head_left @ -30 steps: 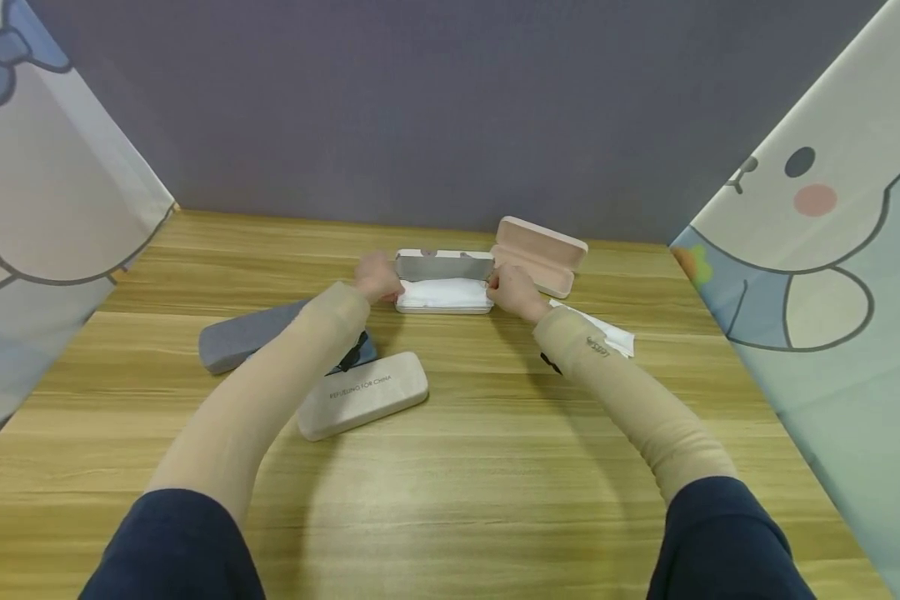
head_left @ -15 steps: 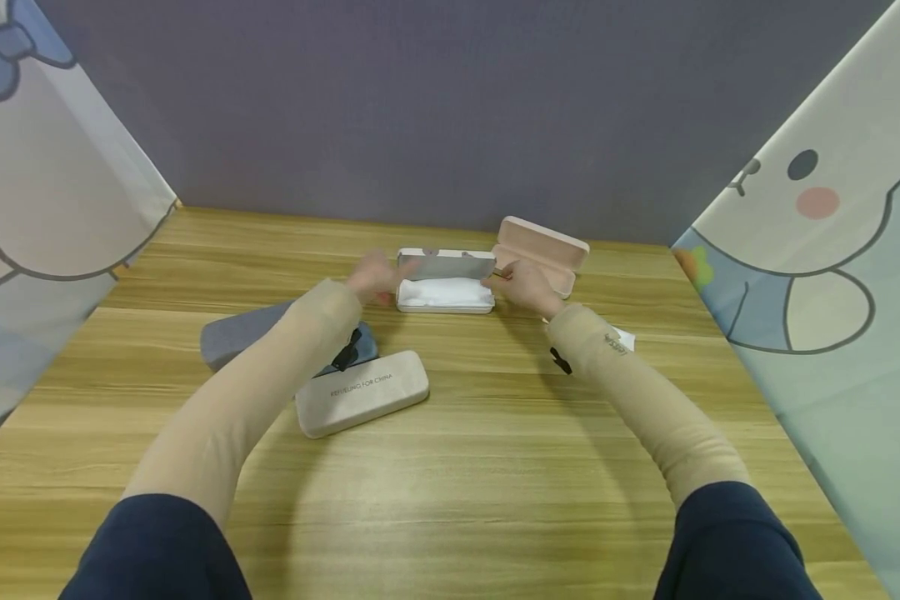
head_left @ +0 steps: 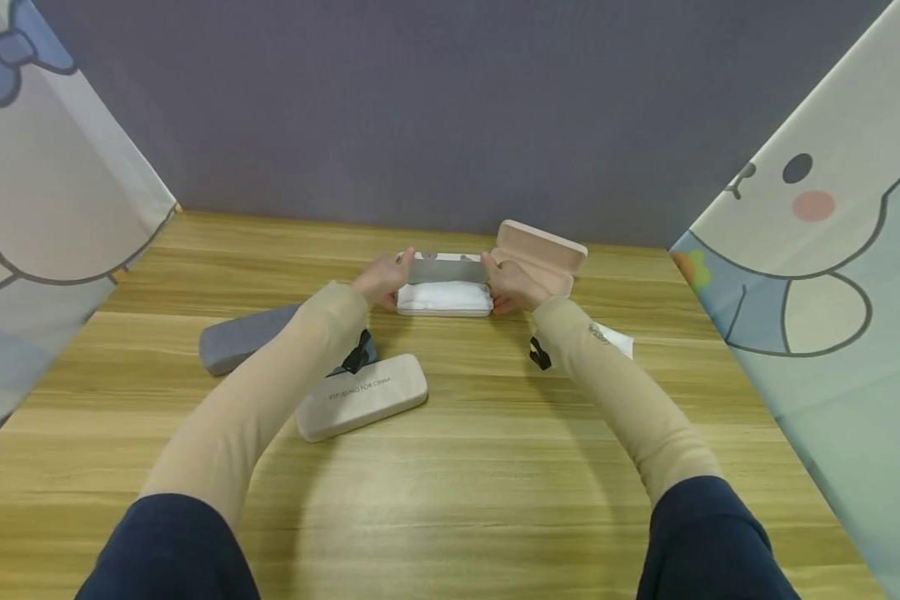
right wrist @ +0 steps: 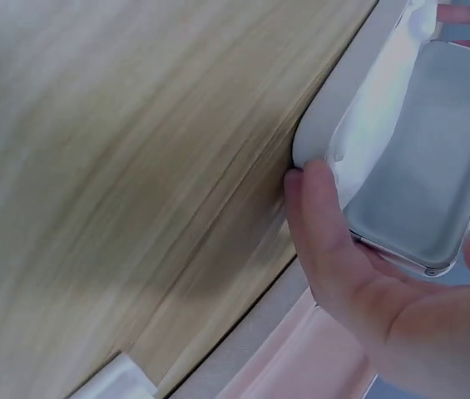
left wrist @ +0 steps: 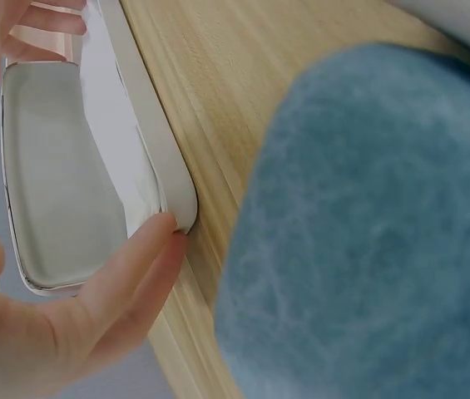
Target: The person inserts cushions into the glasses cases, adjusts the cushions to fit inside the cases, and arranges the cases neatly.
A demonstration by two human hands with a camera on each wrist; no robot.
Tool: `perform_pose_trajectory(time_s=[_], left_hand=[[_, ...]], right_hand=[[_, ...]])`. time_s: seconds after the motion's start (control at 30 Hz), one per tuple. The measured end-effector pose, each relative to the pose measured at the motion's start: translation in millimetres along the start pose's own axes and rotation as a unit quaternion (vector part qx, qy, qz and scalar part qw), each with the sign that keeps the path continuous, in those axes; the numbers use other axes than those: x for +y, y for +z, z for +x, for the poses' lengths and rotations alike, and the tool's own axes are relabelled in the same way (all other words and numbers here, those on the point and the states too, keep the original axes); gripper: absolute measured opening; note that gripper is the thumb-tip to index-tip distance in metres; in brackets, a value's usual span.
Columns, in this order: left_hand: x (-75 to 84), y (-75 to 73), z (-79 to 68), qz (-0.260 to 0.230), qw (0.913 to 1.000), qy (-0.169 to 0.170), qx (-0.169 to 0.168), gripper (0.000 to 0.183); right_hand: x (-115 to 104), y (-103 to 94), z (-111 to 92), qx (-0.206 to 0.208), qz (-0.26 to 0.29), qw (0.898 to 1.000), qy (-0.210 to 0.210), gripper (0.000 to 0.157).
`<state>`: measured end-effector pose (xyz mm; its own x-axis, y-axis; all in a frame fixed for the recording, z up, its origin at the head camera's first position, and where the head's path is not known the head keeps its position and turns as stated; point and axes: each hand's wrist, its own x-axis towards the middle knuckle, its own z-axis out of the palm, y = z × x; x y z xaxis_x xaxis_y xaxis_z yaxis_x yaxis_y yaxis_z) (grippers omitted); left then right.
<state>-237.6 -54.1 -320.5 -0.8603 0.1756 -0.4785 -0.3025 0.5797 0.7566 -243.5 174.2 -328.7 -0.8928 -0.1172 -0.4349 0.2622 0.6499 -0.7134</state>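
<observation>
An open glasses case [head_left: 447, 272] with a grey-lined lid stands at the back of the table. Folded white cloth [head_left: 444, 294] fills its base. My left hand [head_left: 381, 279] is at the case's left end; in the left wrist view its extended fingers [left wrist: 139, 262] touch the base's corner, the thumb apart beside the lid. At the other end is my right hand [head_left: 516, 285], fingertips [right wrist: 318, 179] against the base's corner and thumb raised near the lid. Both hands have their fingers fairly straight.
An open pink glasses case [head_left: 540, 246] stands behind my right hand. A white cloth [head_left: 617, 339] lies partly under the right forearm. Below the left forearm are a grey-blue case [head_left: 243, 337] and a shut beige case [head_left: 363, 398]. A grey panel [head_left: 450, 117] rises behind the table.
Both hands have gone from pinching at the ends of the white cloth, through letting go, to touching the case's ends with thumbs raised by the lid. The cases have stayed put.
</observation>
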Motion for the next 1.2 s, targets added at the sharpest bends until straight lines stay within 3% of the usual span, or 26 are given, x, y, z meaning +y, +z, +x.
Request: perform_pose_trajectory(time_s=[0.33,0.6,0.93,1.2], left_hand=[[-0.2,-3.3,3.1,-0.034,0.9987,-0.005,-0.037,0.064],[1.1,-6.9,4.4,-0.035,0.9966,-0.017,-0.073,0.062],[2.6,-6.6,6.2,-0.029,0.9963,-0.018,-0.079,0.057],[1.1,-3.2,6.6,-0.022,0.9956,-0.004,-0.091,0.050]], right_hand=[[-4,-8.4,-2,-0.063,0.036,0.997,0.016,0.063],[-3,-12.2,0,-0.068,0.031,0.997,0.021,0.056],[-7,-8.1,1,-0.066,0.013,0.998,0.018,0.048],[-5,-5.4,1,-0.059,0.013,0.998,0.022,0.051]])
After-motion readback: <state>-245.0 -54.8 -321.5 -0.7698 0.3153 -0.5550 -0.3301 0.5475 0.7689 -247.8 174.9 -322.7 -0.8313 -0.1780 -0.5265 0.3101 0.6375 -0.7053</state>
